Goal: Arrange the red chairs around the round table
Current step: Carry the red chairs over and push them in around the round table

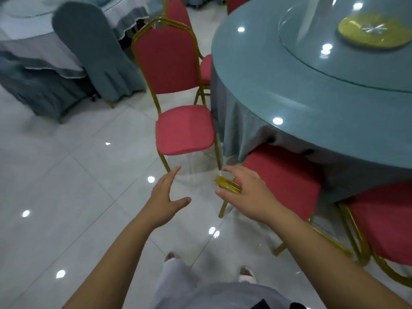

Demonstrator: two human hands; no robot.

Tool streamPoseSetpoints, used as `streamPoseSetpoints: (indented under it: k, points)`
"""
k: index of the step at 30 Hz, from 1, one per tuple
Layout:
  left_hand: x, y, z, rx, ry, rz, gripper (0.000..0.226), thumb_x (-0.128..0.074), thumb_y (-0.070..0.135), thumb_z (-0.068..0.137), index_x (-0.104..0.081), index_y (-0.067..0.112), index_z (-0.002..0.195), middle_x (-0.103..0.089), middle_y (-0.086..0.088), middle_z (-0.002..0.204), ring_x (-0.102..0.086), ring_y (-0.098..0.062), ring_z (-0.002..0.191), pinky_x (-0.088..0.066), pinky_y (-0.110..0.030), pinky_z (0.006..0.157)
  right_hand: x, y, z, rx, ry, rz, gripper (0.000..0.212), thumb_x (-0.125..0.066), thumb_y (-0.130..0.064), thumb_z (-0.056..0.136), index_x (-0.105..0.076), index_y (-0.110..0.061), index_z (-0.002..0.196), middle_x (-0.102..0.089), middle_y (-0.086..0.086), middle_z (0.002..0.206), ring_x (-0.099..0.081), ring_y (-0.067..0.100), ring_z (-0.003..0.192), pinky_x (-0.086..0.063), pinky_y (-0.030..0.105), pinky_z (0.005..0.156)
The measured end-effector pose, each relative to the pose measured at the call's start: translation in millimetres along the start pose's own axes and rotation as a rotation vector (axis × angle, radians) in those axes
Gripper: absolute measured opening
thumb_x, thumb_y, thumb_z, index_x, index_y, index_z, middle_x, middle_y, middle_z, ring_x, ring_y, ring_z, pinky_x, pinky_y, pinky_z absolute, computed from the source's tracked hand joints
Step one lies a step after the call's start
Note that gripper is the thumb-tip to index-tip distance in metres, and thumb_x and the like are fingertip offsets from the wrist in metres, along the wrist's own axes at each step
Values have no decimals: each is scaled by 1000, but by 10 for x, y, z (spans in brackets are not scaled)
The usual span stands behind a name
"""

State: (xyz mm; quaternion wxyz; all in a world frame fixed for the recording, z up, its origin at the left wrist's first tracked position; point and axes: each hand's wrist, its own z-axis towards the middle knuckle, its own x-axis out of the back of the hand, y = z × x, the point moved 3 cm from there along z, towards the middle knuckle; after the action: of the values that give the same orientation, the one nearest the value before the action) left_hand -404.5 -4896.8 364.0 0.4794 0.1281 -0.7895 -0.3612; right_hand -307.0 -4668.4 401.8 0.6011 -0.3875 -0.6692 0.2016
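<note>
Two hands reach forward: the right hand (245, 192) curls loosely round the gold top rail (227, 185) of the nearest red chair (281, 175), tucked under the round table (278, 85), while the left hand (167, 197), spread and empty, is nearer the side-on red chair (182, 130) straight ahead.

Red chair (171, 81) upright beside round table (267, 85); second chair (283, 175) tucked under.

One chair (182, 128) stands left of the round table (289, 90), a second chair (283, 177) tucked under it.
</note>
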Motion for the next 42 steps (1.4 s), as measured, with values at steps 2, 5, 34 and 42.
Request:
streamPoseSetpoints:
  k: [2,5,34,42]
  points:
    - [190,-225,120,35,-5,13,86,-73,40,86,-16,54,149,-22,8,161,-26,-17,145,-28,-41,115,-167,-192,278,27,-44,-76,67,-63,-56,88,-43,-33,146,-41,-8,150,-30,15,139,-27,38,115]
    - [538,-581,380,62,-20,51,87,-72,42,86,-15,52,151,-18,3,163,-18,-20,149,-24,-44,118,-445,-498,753,27,-87,-105,69,-62,-57,88,-40,-31,148,-40,-7,151,-30,16,141,-26,36,116]
    - [4435,-2037,4426,38,-110,429,84,-64,45,91,-10,43,155,-10,0,166,-4,-29,152,-10,-50,122,-1774,-2151,5533,-274,47,86,71,-68,-52,87,-38,-32,148,-34,1,154,-36,23,139,-36,45,112]
    - [5294,-2112,5960,9,-33,253,81,-70,38,89,-22,37,154,-23,5,162,-20,-23,148,-24,-50,120,-1520,-2613,7257,-268,154,225,79,-69,-50,86,-31,-29,152,-33,0,155,-42,6,123,-36,32,100]
